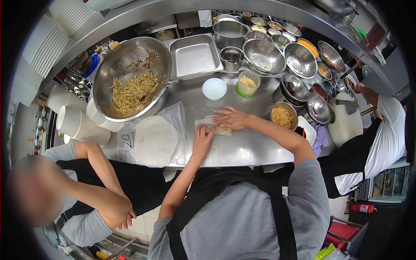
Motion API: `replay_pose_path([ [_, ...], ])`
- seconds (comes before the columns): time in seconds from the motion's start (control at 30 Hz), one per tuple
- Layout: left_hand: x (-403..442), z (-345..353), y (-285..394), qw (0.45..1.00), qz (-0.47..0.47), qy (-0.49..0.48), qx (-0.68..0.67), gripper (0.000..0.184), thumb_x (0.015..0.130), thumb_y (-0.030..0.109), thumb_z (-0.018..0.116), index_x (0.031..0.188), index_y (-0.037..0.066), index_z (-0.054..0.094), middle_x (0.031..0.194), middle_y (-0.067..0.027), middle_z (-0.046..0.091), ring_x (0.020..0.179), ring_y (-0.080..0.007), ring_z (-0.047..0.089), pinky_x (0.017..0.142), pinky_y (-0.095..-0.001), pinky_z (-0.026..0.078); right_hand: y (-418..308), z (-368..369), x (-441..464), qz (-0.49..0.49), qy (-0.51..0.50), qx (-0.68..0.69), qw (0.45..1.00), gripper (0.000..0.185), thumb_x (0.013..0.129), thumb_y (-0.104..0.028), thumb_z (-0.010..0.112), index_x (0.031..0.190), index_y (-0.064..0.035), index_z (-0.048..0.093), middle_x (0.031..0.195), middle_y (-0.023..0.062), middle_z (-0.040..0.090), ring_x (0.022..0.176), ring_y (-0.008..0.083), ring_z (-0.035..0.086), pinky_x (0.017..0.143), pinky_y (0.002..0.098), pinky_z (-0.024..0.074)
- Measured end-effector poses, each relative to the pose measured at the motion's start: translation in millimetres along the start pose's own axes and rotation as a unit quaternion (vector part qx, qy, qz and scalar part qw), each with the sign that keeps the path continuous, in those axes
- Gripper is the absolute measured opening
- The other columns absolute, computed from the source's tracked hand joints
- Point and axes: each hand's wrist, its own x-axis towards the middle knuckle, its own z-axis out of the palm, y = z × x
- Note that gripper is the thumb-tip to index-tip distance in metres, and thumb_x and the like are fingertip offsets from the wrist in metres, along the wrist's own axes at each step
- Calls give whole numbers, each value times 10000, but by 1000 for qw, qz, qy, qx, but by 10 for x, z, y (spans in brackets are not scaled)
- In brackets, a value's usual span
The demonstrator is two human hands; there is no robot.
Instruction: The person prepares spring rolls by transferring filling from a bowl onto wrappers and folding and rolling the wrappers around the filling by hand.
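A partly folded spring roll wrapper (222,131) lies on the steel table in front of me. My left hand (203,141) grips its near left side, thumb and fingers pressed onto the fold. From the right, my right hand (233,118) reaches over the far edge and holds it with fingers and thumb. What is inside the fold is mostly hidden. Left of my hands, a stack of round white wrappers (156,141) rests on a clear plastic bag (126,141) marked "20". Beyond my hands are a pale blue plate (214,89) and a tub of yellow filling (248,82).
A large colander (102,82) of shredded filling stands back left, beside an empty steel tray (195,54). A bowl of yellow shreds (284,116) and several steel bowls (263,55) line the right. A person with crossed arms (102,177) stands left; another person (381,134) works at right.
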Motion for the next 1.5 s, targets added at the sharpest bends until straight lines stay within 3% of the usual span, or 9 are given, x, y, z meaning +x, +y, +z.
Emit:
replay_pose_path([
  [0.17, 0, -12, 6, 1000, 4, -3, 10, 507, 720, -10, 520, 1204, 138, 554, 1113, -177, 485, 1096, -363, 462, 901, -411, 445, -107, 7, 200, -41, 63, -17, 997, 425, 973, -377, 377, 1286, -133, 527, 1390, -34, 444, 1377, 210, 228, 1079, 476, 221],
  [0.27, -12, 4, -17, 1000, 9, 1, 9, 525, 707, -33, 514, 1203, 135, 552, 1112, -172, 486, 1097, -359, 460, 901, -405, 445, -187, -360, 88, 18, 15, -24, 999, 316, 897, -287, 507, 1142, -126, 626, 1134, -15, 607, 1228, 217, 402, 978, 444, 312],
  [0.37, 0, 22, -2, 1000, 6, 2, 10, 529, 708, -36, 510, 1206, 137, 552, 1116, -171, 487, 1101, -360, 460, 905, -406, 442, -22, -429, 192, 148, 255, -32, 955, 209, 788, -173, 609, 975, -106, 675, 965, -16, 642, 1031, 201, 483, 853, 401, 351],
  [0.57, 6, -10, 9, 1000, 3, -8, 13, 540, 710, -36, 507, 1218, 144, 549, 1121, -171, 488, 1105, -362, 459, 908, -410, 441, 497, -248, 479, 168, 191, -121, 959, 157, 719, -123, 648, 876, -123, 655, 896, -15, 638, 940, 194, 492, 795, 347, 338],
  [0.67, -3, 4, 13, 1000, -4, -9, 16, 544, 710, -35, 509, 1219, 151, 550, 1121, -168, 490, 1106, -361, 458, 906, -411, 443, 405, -434, 448, 167, 213, -59, 961, 182, 725, -120, 648, 906, -132, 658, 944, -12, 638, 936, 199, 482, 788, 359, 329],
  [0.77, -5, 12, 14, 1000, -8, -10, 13, 544, 709, -32, 512, 1218, 155, 551, 1120, -162, 493, 1107, -359, 457, 904, -409, 445, 22, -627, 205, 146, 105, 42, 983, 223, 819, -190, 603, 1030, -132, 650, 1108, 9, 618, 1034, 201, 467, 860, 404, 328],
  [0.97, 36, -39, 21, 999, 1, -12, 31, 472, 732, 30, 529, 1189, 145, 558, 1097, -156, 491, 1078, -350, 476, 888, -398, 457, 48, -46, -378, 15, 17, 1, 1000, 430, 979, -362, 378, 1345, -155, 466, 1434, -9, 384, 1389, 212, 202, 1128, 495, 114],
  [1.07, 25, -14, 6, 999, 15, -5, 36, 472, 725, 34, 537, 1183, 143, 561, 1090, -147, 495, 1069, -343, 480, 874, -396, 462, 26, -40, -130, 10, 30, -4, 999, 449, 992, -370, 310, 1374, -166, 426, 1467, -19, 331, 1418, 207, 107, 1146, 502, 63],
  [1.5, 77, -53, -56, 998, 45, 3, 46, 438, 728, 53, 536, 1162, 108, 556, 1078, -115, 527, 1047, -306, 504, 851, -387, 472, -61, -61, -159, -13, 14, 66, 998, 475, 993, -386, 279, 1368, -138, 432, 1454, -44, 355, 1420, 209, 94, 1147, 499, 51],
])
